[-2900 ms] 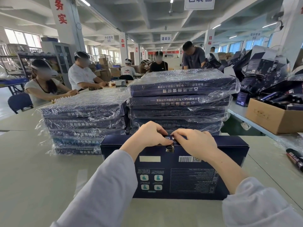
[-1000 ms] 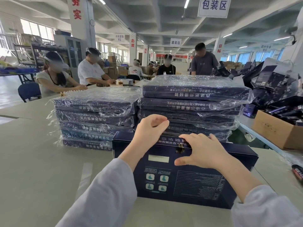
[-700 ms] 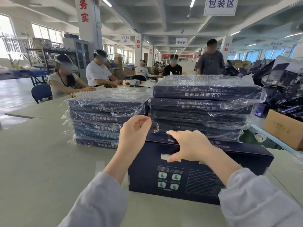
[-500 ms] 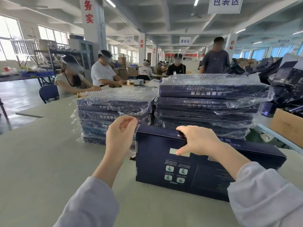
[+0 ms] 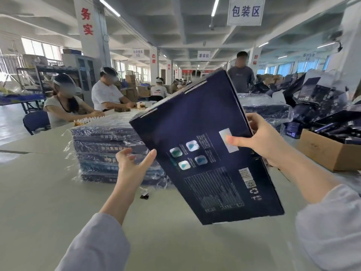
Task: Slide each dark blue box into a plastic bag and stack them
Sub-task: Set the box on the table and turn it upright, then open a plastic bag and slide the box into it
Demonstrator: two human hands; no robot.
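Table open at left (one dark scrap, maybe a clip); bagged stacks block beyond.

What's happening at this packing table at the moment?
A person holds a bare dark blue box up off the table, tilted, with its printed side facing the camera. The right hand grips its right edge, thumb on the printed face. The left hand is open beside the lower left edge; whether it touches is unclear. This box is not yet in a plastic bag. Behind it, a stack of bagged boxes stands on the table.
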